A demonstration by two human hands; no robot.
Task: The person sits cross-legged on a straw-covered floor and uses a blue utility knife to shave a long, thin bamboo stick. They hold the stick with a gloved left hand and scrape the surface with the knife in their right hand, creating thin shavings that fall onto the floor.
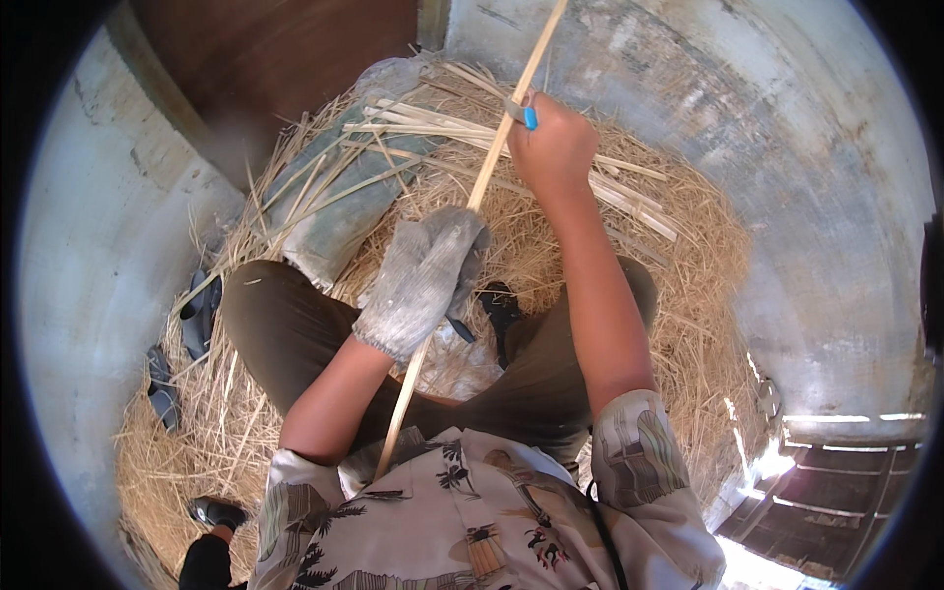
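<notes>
A long, pale strip of split bamboo or wood [492, 155] slants from the top of the view down to my lap. My left hand [421, 280], in a worn grey knit glove, is closed around its middle. Farther up, my bare right hand [554, 143] is closed in a fist on a small knife-like tool [515, 110]. A grey blade and a bright blue part show at the fist, with the blade lying across the strip. The fingers hide the rest of the tool. A small dark piece [459, 329], whose kind I cannot make out, shows just below the glove.
Shavings [703, 320] cover the floor around my crossed legs. More pale strips [629, 202] lie beyond my hands, some across a greenish sack [339, 202]. Dark sandals [201, 313] sit at the left. A weathered wall [816, 187] curves around; another person's foot [216, 511] shows lower left.
</notes>
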